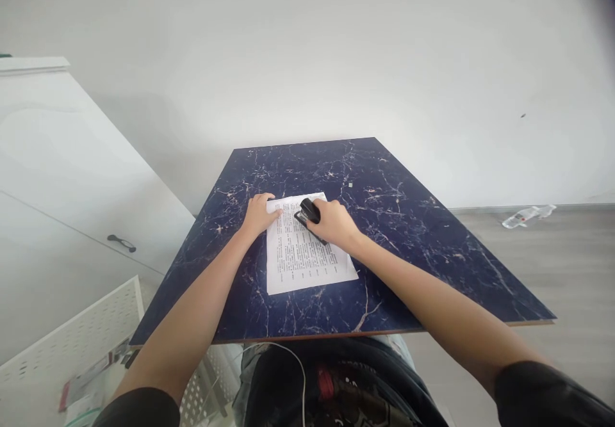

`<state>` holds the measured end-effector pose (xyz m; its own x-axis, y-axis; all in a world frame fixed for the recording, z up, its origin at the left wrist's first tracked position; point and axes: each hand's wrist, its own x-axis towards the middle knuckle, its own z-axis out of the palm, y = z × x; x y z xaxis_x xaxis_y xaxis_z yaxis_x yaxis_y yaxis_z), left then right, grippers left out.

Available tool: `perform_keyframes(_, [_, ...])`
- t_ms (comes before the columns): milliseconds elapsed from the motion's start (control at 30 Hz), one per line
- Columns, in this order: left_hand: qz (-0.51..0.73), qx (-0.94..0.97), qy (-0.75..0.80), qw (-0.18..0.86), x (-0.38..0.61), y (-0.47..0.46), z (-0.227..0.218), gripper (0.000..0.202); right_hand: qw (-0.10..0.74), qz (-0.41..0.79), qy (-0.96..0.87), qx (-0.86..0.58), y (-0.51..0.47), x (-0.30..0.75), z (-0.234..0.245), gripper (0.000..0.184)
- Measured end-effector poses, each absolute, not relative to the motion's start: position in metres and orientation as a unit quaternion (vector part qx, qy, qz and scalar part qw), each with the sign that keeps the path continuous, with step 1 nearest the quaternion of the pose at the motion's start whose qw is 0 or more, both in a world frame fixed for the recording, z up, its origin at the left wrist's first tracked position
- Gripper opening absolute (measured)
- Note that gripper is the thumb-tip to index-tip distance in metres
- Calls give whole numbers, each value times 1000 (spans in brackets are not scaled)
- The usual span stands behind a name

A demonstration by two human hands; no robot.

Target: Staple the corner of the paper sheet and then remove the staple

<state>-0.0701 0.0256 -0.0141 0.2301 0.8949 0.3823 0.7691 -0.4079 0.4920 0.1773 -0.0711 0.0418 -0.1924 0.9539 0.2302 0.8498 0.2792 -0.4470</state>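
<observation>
Closest to us, a thin white cable (294, 358) crosses our dark clothing just under the near edge of the dark blue, white-veined marble-pattern tabletop (408, 235). A little past that edge lies the white printed paper (307, 260), flat on the top and turned slightly askew. We judge it light, limp and quick to slide on so smooth a surface, so it is better pinned under a flat palm than pinched. Our left hand (259, 214) is open, its fingers spread flat on the paper's far left corner. Our right hand (335, 223) is closed around the small black stapler (309, 211), which sits over the paper's far edge, close to the left fingertips. The stapler looks rigid, compact and dense. It is best held over its top and back, clear of the mouth. We cannot tell whether the paper is one sheet or several. Farther off, a white cabinet (72, 177) stands to the left. A clear plastic bottle (527, 216) lies on the grey floor by the wall on the right.
</observation>
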Motion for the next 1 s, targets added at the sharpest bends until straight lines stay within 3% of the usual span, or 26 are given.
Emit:
perform_keyframes(100, [318,776,535,100,-70,26,-15,37,223,124,-782,-569,-68,164,38,28])
perform_keyframes(233, [359,761,528,112,-73,31,-19,22,303,213,-785,-497,-54,169,33,46])
perform_keyframes(333, [403,727,538,143,-77,36,-22,14,339,245,-785,-458,-36,179,23,42])
perform_keyframes(500, [386,711,572,136,-78,37,-20,23,281,282,-834,-381,-9,190,-9,52])
perform_keyframes(667, [377,705,581,149,-76,34,-16,23,208,221,-897,-321,-4,204,-24,53])
perform_keyframes(1000, [399,700,569,163,-78,37,-21,13,190,174,-904,-340,-44,267,-15,53])
